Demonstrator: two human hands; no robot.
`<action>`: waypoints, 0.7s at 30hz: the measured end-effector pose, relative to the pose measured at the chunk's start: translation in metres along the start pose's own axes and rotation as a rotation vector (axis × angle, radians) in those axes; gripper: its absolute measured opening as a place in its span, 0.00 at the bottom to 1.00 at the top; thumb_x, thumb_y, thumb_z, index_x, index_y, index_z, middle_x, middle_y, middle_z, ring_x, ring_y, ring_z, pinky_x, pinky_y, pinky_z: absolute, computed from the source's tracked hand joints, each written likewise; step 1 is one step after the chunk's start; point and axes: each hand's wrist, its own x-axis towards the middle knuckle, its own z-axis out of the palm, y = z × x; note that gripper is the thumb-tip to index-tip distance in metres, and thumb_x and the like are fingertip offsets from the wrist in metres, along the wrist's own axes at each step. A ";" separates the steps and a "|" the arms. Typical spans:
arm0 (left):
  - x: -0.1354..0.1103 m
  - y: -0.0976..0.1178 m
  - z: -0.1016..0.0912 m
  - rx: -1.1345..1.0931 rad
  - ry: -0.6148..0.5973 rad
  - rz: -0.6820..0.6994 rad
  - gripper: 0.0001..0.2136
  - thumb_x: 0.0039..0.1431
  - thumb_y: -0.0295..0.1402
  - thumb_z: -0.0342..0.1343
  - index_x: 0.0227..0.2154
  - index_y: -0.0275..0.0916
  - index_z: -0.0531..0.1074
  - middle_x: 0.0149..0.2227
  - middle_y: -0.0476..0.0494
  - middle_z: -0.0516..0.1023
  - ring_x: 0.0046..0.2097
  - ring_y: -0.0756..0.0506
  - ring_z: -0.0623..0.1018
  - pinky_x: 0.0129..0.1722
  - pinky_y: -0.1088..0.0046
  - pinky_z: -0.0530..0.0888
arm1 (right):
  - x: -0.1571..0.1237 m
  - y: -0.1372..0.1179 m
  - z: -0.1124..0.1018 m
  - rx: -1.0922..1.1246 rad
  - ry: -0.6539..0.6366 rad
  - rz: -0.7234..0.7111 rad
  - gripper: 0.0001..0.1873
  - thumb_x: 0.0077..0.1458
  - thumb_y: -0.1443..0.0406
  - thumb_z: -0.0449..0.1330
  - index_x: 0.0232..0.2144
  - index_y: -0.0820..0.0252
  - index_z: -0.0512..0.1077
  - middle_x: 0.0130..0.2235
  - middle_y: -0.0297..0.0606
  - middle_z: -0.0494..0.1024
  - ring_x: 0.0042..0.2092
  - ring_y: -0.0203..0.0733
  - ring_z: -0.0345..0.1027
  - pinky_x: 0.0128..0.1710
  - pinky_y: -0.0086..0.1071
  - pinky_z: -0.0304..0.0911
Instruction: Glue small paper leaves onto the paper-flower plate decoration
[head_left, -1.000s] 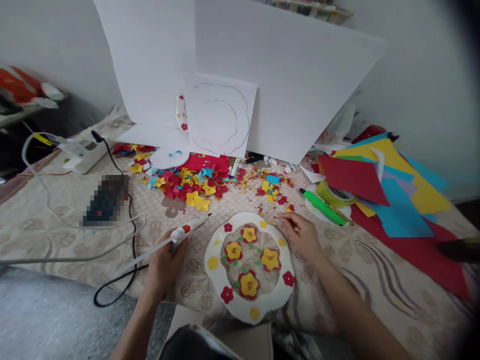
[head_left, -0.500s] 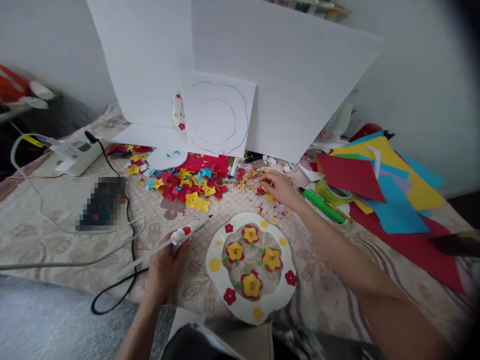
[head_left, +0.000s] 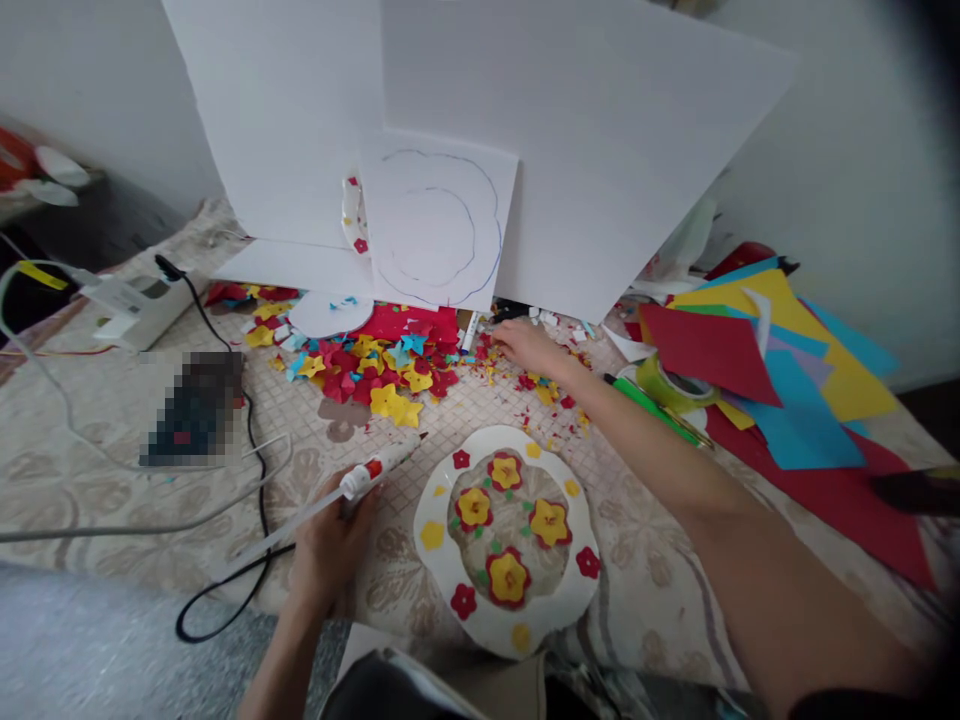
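Note:
My left hand (head_left: 335, 535) is wrapped round a white hot glue gun (head_left: 382, 465), with a clear glue stick (head_left: 281, 528) jutting from its back end. The gun's tip points up and right, above the tablecloth. My right hand (head_left: 531, 350) reaches over small paper scraps (head_left: 529, 382) beside a white marker (head_left: 470, 332), its fingers stretched forward and down, with nothing visible in them. Between my arms lies a white scalloped paper ring (head_left: 433, 605) with red and yellow flowers around its rim. Inside its opening sit several layered yellow-and-red paper flowers (head_left: 508, 577) with green bits.
Loose paper flowers (head_left: 360, 370) are heaped left of my right hand. White boards (head_left: 585, 130) stand behind, with a drawn sheet (head_left: 442, 225) leaning on them. At right are coloured papers (head_left: 814, 410), a tape roll (head_left: 675, 385) and a green cutter (head_left: 652, 408). A black cable (head_left: 259, 440) loops at left.
My right hand has moved slightly left and away from me across the scraps, towards the marker. My left hand still holds the glue gun in nearly the same place.

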 end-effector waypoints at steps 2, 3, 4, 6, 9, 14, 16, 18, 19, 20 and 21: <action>0.000 0.001 0.000 0.001 -0.020 0.017 0.14 0.53 0.41 0.53 0.38 0.38 0.74 0.32 0.43 0.78 0.35 0.42 0.77 0.34 0.69 0.73 | 0.001 0.001 0.001 -0.022 -0.031 -0.028 0.11 0.54 0.76 0.53 0.35 0.64 0.73 0.37 0.44 0.73 0.40 0.45 0.63 0.39 0.33 0.53; 0.000 0.000 0.000 0.004 -0.029 0.028 0.14 0.54 0.41 0.53 0.39 0.38 0.74 0.32 0.43 0.78 0.36 0.41 0.77 0.34 0.68 0.73 | 0.002 0.001 0.001 -0.031 -0.042 -0.039 0.11 0.54 0.76 0.53 0.35 0.63 0.73 0.37 0.44 0.73 0.40 0.45 0.63 0.39 0.33 0.53; 0.000 0.000 0.000 0.005 -0.035 0.034 0.14 0.54 0.41 0.53 0.39 0.39 0.74 0.33 0.43 0.78 0.36 0.41 0.77 0.35 0.68 0.73 | 0.002 0.002 0.002 -0.039 -0.051 -0.047 0.11 0.55 0.76 0.52 0.35 0.64 0.73 0.37 0.44 0.73 0.41 0.44 0.63 0.38 0.33 0.53; 0.000 -0.001 0.000 0.006 -0.042 0.040 0.14 0.55 0.41 0.53 0.40 0.39 0.74 0.33 0.42 0.78 0.36 0.41 0.77 0.35 0.68 0.73 | 0.003 0.003 0.003 -0.053 -0.063 -0.057 0.12 0.56 0.75 0.51 0.36 0.64 0.73 0.37 0.44 0.73 0.41 0.44 0.63 0.39 0.32 0.53; -0.001 -0.003 0.000 0.020 -0.039 0.044 0.15 0.56 0.41 0.52 0.41 0.39 0.73 0.33 0.43 0.78 0.36 0.41 0.77 0.35 0.68 0.73 | 0.004 0.003 0.003 -0.070 -0.081 -0.059 0.12 0.56 0.75 0.51 0.36 0.64 0.73 0.37 0.45 0.73 0.41 0.45 0.63 0.39 0.32 0.53; -0.002 -0.003 -0.001 0.032 -0.038 0.046 0.16 0.56 0.43 0.52 0.40 0.38 0.74 0.31 0.44 0.77 0.33 0.42 0.77 0.33 0.69 0.72 | 0.006 0.001 -0.002 -0.077 -0.112 -0.056 0.12 0.56 0.76 0.50 0.36 0.65 0.73 0.37 0.45 0.73 0.39 0.43 0.64 0.36 0.32 0.52; -0.002 -0.001 -0.001 0.024 -0.049 0.054 0.16 0.57 0.43 0.52 0.41 0.38 0.73 0.32 0.44 0.78 0.34 0.43 0.77 0.34 0.69 0.73 | 0.007 0.000 -0.004 -0.075 -0.123 -0.054 0.12 0.56 0.76 0.50 0.35 0.65 0.73 0.37 0.45 0.73 0.38 0.42 0.64 0.35 0.31 0.52; -0.001 0.000 -0.001 0.017 -0.050 0.066 0.16 0.57 0.43 0.52 0.41 0.38 0.73 0.34 0.43 0.78 0.34 0.42 0.77 0.35 0.68 0.73 | 0.008 -0.001 -0.006 -0.075 -0.131 -0.050 0.12 0.55 0.76 0.51 0.34 0.65 0.74 0.36 0.45 0.74 0.37 0.42 0.65 0.34 0.32 0.51; -0.001 0.000 -0.001 0.014 -0.049 0.071 0.16 0.57 0.43 0.51 0.41 0.38 0.73 0.34 0.43 0.78 0.35 0.42 0.77 0.35 0.68 0.73 | 0.009 -0.001 -0.006 -0.074 -0.133 -0.048 0.12 0.55 0.76 0.51 0.34 0.65 0.74 0.36 0.45 0.74 0.37 0.43 0.65 0.34 0.32 0.51; -0.001 0.000 -0.001 0.011 -0.047 0.075 0.16 0.57 0.43 0.51 0.41 0.38 0.73 0.35 0.43 0.78 0.35 0.42 0.77 0.35 0.68 0.73 | 0.009 -0.001 -0.007 -0.073 -0.133 -0.045 0.12 0.55 0.76 0.52 0.34 0.65 0.74 0.36 0.45 0.74 0.37 0.43 0.65 0.33 0.32 0.50; 0.000 0.000 -0.001 0.009 -0.044 0.078 0.16 0.57 0.43 0.51 0.41 0.38 0.73 0.35 0.43 0.78 0.35 0.42 0.77 0.36 0.68 0.73 | 0.010 -0.002 -0.007 -0.071 -0.133 -0.041 0.11 0.55 0.76 0.52 0.33 0.65 0.74 0.36 0.45 0.74 0.37 0.43 0.65 0.33 0.32 0.50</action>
